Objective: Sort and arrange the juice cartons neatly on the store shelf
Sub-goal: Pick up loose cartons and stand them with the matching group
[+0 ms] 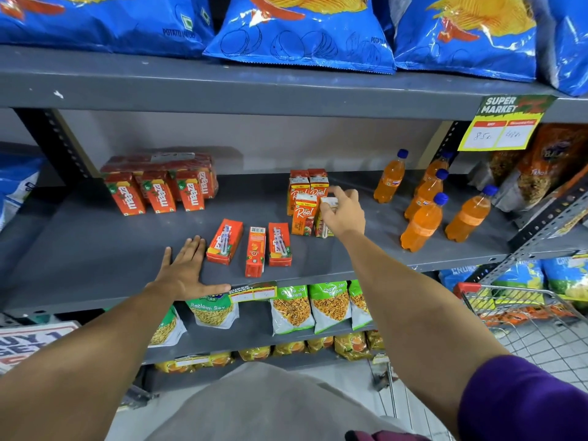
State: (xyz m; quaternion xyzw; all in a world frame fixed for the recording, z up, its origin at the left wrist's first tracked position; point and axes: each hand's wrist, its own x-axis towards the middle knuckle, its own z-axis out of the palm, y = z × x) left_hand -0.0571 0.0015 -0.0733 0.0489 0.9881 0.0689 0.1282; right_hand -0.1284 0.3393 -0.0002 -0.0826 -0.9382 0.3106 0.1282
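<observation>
On the grey shelf [95, 249], red Maaza cartons [159, 189] stand in a group at the back left. Three orange cartons lie flat near the front: one on the left [224, 241], one in the middle [255, 251], one on the right [279, 244]. Upright Real cartons [304, 198] stand in a cluster right of centre. My right hand [345, 211] grips the front right Real carton [325, 222] from above. My left hand [184, 268] lies flat and spread on the shelf, just left of the lying cartons, holding nothing.
Several orange soda bottles [423, 218] stand at the right of the shelf. Blue chip bags [302, 30] fill the shelf above, snack packs [318, 305] the one below. A shopping cart [525, 313] stands at the lower right. A yellow price tag [502, 125] hangs from the upper shelf.
</observation>
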